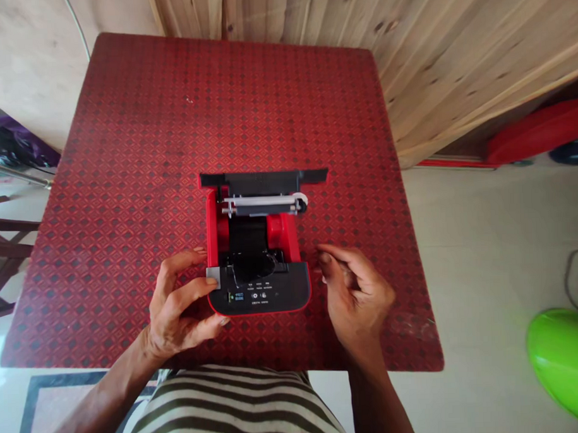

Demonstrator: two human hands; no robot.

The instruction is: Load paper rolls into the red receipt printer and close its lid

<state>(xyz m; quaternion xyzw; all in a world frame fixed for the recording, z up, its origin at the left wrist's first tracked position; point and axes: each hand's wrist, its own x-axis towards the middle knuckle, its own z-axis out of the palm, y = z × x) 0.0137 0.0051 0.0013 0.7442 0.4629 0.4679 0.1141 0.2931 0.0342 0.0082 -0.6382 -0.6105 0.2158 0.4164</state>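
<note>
Pinching a small grey square tab (213,278) between thumb and fingers of our left hand (181,302), we are holding it at the printer's front-left corner. Our right hand (355,293) is hovering half-curled and partly open just beside the front right, gripping nothing. We are working on a red diamond-patterned tabletop (103,185), with a red-and-black desktop printer (282,232) sitting near its middle. It is standing open: black front control panel (258,293) facing us, black rear flap (264,181) at the far end, silver-and-white roller bar (260,205) across the top, black strip (247,240) lying down the central bay. Progress: bay is exposed, strip is in place; tab is not fixed anywhere we can see, and nothing is closed.
</note>
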